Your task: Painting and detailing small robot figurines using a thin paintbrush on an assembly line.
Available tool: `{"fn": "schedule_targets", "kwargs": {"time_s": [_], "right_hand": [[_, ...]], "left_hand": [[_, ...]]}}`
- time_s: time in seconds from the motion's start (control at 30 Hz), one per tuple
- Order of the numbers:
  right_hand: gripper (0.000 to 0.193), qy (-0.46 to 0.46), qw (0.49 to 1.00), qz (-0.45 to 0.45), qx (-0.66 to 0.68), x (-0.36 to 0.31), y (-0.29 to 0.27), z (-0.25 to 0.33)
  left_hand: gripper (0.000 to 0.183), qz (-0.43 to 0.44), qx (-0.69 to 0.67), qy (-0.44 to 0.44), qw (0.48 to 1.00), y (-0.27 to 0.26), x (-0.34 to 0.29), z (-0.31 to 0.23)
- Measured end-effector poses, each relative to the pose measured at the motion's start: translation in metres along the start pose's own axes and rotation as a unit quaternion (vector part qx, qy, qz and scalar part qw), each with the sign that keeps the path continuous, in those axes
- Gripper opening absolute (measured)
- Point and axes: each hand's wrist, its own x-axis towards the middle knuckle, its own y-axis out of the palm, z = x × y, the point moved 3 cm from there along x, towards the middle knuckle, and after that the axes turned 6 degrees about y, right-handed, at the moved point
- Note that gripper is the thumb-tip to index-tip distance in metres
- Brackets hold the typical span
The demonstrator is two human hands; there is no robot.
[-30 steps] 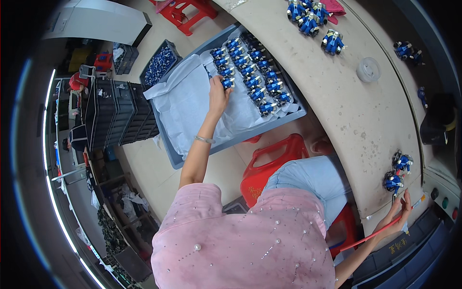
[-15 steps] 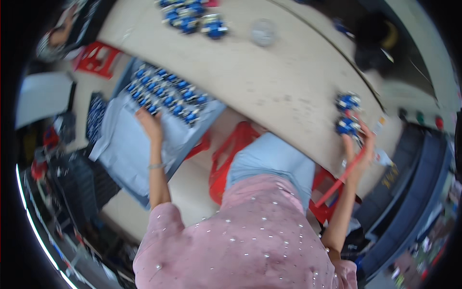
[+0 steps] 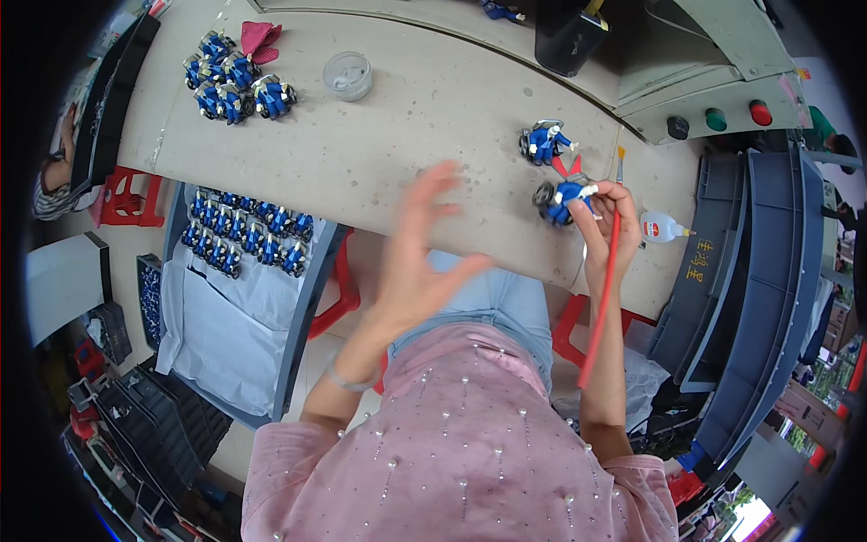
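My right hand (image 3: 603,237) grips a paintbrush (image 3: 600,316) with a long red handle and yellowish bristles. Its fingertips also touch a small blue toy figure (image 3: 571,197) with white parts and a dark wheel, at the right of the table. Just beyond it sits a similar toy figure (image 3: 545,144), with a red-handled tool (image 3: 567,166) between the two. Over the table's near edge, my left hand (image 3: 417,262) is raised with fingers spread and holds nothing; motion smears it. To its left, a grey tray (image 3: 302,334) lined with white sheet bears rows of similar figures (image 3: 237,228).
More figures (image 3: 233,79) cluster at the far left of the table (image 3: 406,135), beside a pink cloth (image 3: 260,41). A clear round cup (image 3: 348,77) stands near them. A small white bottle (image 3: 664,228) lies right of my right hand. Grey crates (image 3: 768,298) are stacked farther right.
My left hand has left the tray of figures and come right, over the table's near edge. My right hand keeps the paintbrush at the figure. The whole view has shifted.
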Motion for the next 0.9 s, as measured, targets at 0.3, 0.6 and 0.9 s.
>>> {"fn": "schedule_targets", "kwargs": {"time_s": [0.3,0.6,0.9], "right_hand": [[0.045,0.049,0.989,0.129,0.058,-0.012,-0.018,0.030],[0.052,-0.084,0.989,0.039,-0.116,-0.042,-0.034,0.077],[0.013,-0.096,0.975,0.047,-0.196,-0.039,-0.012,0.074]], "left_hand": [[0.070,0.058,-0.349,-0.210,0.912,0.083,0.001,0.008],[0.065,0.029,-0.310,-0.233,0.921,0.079,0.005,0.008],[0.068,0.010,-0.284,-0.201,0.937,0.079,0.005,0.007]]}}
